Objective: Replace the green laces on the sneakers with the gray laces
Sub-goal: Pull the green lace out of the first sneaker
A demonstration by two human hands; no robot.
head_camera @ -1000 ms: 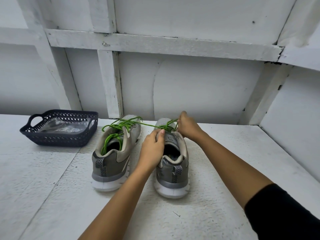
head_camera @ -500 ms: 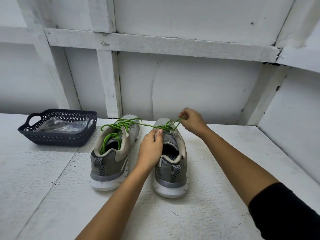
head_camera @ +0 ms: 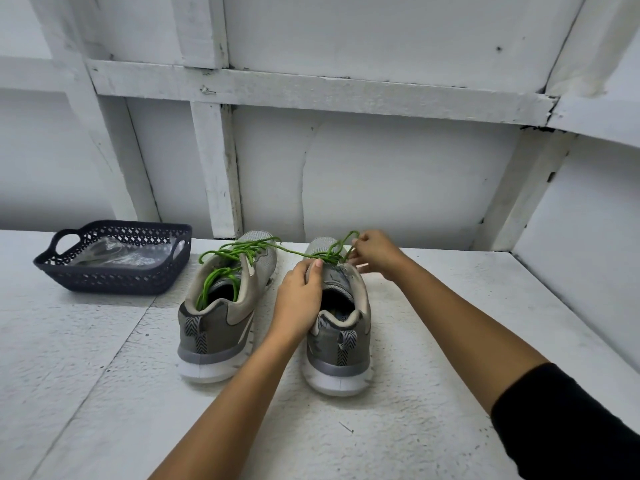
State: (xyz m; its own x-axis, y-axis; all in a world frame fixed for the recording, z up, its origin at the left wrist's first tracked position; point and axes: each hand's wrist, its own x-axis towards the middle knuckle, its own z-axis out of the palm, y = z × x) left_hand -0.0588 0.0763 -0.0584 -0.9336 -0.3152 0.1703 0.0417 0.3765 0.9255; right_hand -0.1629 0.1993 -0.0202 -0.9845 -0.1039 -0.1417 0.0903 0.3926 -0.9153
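Two grey sneakers stand side by side on the white table, heels toward me. The left sneaker has loose green laces piled over its tongue, one strand running across to the right sneaker. My left hand grips the right sneaker's collar and tongue. My right hand pinches a loop of green lace above that shoe's toe end. The gray laces appear to lie in a clear bag inside the basket.
A dark blue perforated basket with handles sits at the back left of the table. A white framed wall rises just behind the shoes, and another wall closes the right side. The white table stretches toward me.
My right hand has lifted and pulled back to the right, drawing the green lace loop up from the right sneaker. My left hand has stayed on the shoe's collar.
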